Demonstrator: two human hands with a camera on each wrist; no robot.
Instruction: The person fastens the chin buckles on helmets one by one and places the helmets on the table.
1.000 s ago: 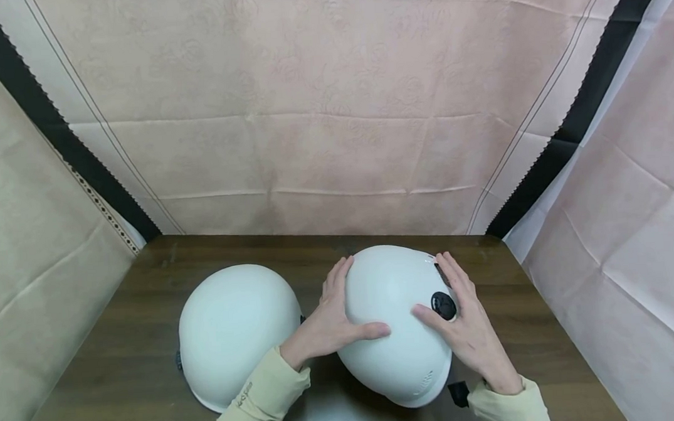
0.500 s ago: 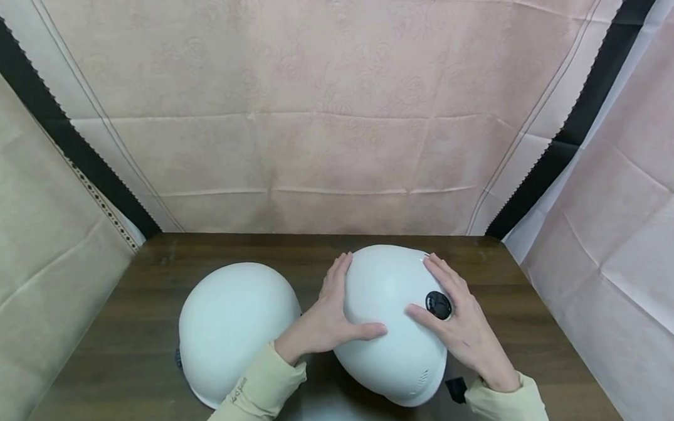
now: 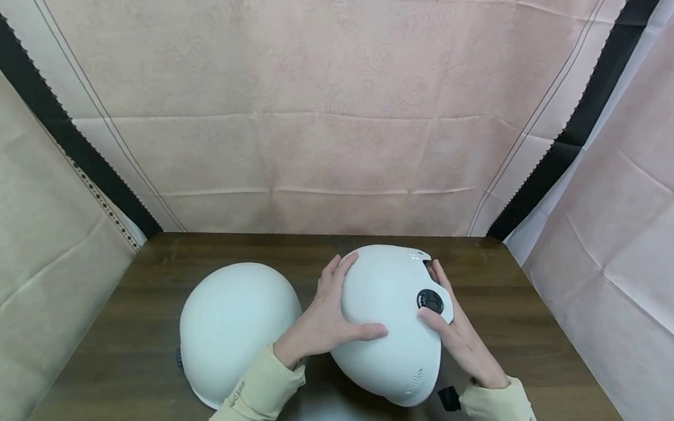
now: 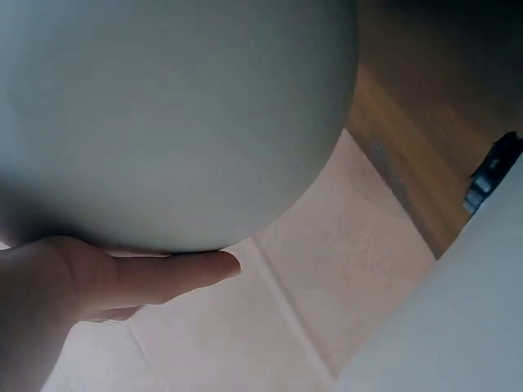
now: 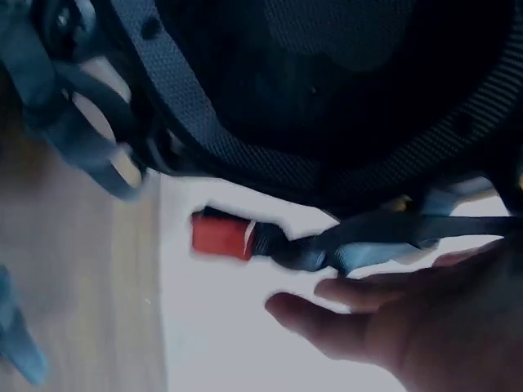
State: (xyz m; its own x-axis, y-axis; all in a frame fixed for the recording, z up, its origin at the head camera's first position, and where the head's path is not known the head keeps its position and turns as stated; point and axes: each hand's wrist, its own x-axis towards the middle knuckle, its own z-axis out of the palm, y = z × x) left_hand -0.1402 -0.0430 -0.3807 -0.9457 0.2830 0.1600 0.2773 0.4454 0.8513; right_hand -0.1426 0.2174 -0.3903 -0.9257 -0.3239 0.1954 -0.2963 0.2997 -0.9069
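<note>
In the head view a white helmet (image 3: pixel 384 334) with a round black knob (image 3: pixel 430 302) on its side is between both hands. My left hand (image 3: pixel 327 321) lies spread along its left side, thumb across the shell; the left wrist view shows straight fingers (image 4: pixel 176 278) against the dome. My right hand (image 3: pixel 457 327) holds the right edge, thumb just below the knob, fingers partly hidden behind the rim. In the right wrist view the helmet's dark padded inside (image 5: pixel 319 90) shows, and a black strap with a red buckle end (image 5: pixel 222 235) hangs beside the right fingers (image 5: pixel 327 322).
A second white helmet (image 3: pixel 237 331) sits on the brown wooden table (image 3: pixel 117 346), left of my left forearm. Pale cloth walls (image 3: pixel 321 111) with black edging enclose the table at the back and sides. A small black block (image 3: pixel 449 399) is by the right sleeve.
The right fingers have slid from the outer shell to behind the right edge, and the helmet has turned slightly, its knob shifting left. The left hand has barely moved.
</note>
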